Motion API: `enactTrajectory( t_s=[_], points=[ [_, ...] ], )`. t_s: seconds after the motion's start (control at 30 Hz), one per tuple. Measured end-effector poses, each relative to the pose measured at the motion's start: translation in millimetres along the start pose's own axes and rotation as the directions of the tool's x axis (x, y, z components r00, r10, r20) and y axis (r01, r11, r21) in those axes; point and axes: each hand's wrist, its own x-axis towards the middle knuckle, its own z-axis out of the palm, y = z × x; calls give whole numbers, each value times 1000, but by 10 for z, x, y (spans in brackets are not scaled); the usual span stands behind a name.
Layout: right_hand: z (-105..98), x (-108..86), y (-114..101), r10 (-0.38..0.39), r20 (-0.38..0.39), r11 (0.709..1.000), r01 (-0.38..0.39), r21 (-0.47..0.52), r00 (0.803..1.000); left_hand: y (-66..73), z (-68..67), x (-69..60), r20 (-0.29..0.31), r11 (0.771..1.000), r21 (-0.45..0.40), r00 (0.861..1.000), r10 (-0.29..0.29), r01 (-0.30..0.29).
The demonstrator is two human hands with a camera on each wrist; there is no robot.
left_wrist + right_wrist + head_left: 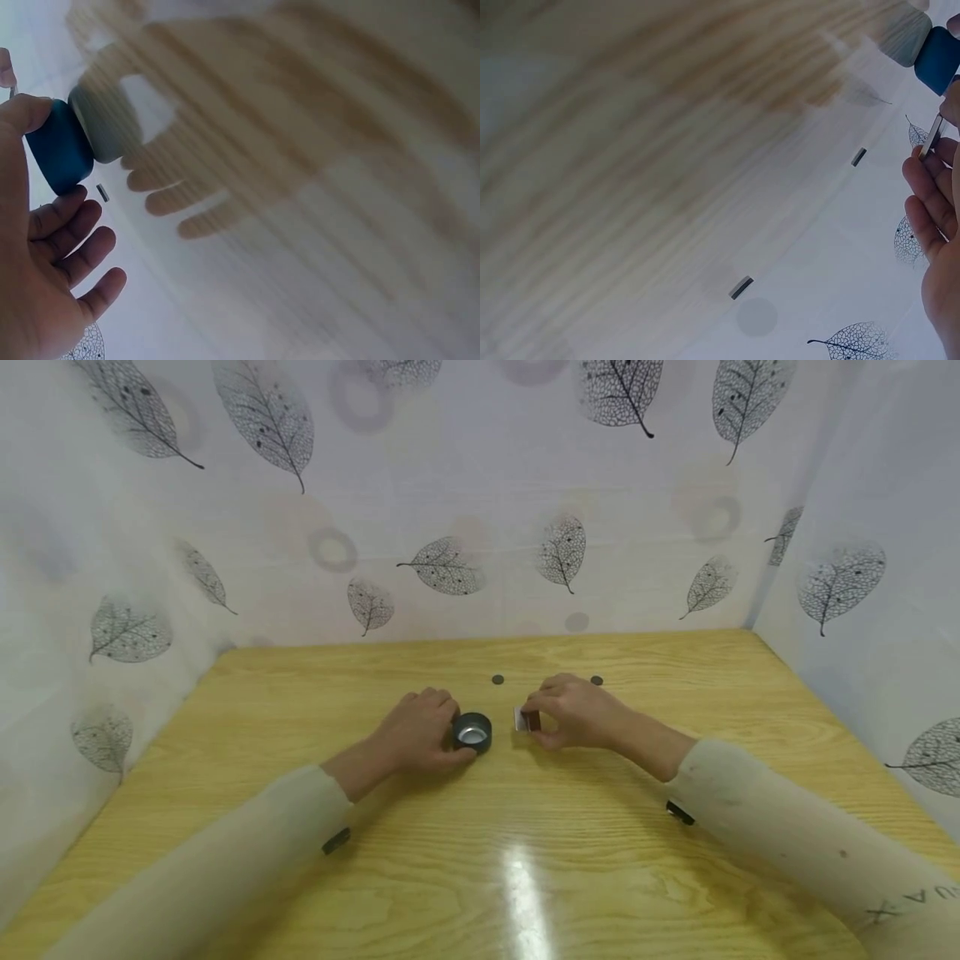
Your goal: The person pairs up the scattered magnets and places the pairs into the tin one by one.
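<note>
In the head view my left hand holds a small round lid, dark teal outside and silvery inside. The lid sits on the table with its opening upward. The left wrist view shows the teal wall between the thumb and the nearest finger; the other fingers are spread beside it. Just right of the lid, my right hand pinches a small flat rectangular piece, silvery on one part and dark reddish-brown on another. Its thin edge shows in the right wrist view. What exactly it is cannot be told.
On the wooden table, two small dark discs lie toward the back edge. A leaf-patterned curtain stands behind and at both sides. Small dark objects show at the sleeves.
</note>
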Motion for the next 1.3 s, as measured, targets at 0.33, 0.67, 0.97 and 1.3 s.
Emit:
enactTrajectory(
  t_s=[0.33,0.67,0.97,1.3],
  points=[
    [13,69,-20,-25,-68,1000,24,-11,997,113,5,142,-7,1000,3,1000,26,-26],
    [41,136,-64,-34,-56,999,32,-30,998,172,13,174,16,1000,3,1000,18,-18],
    [60,181,-86,-32,-48,999,31,-25,998,181,14,166,7,1000,-2,1000,21,-21],
    [96,258,-119,-54,-24,998,53,-20,998,177,37,175,11,999,20,999,41,-42]
  ],
)
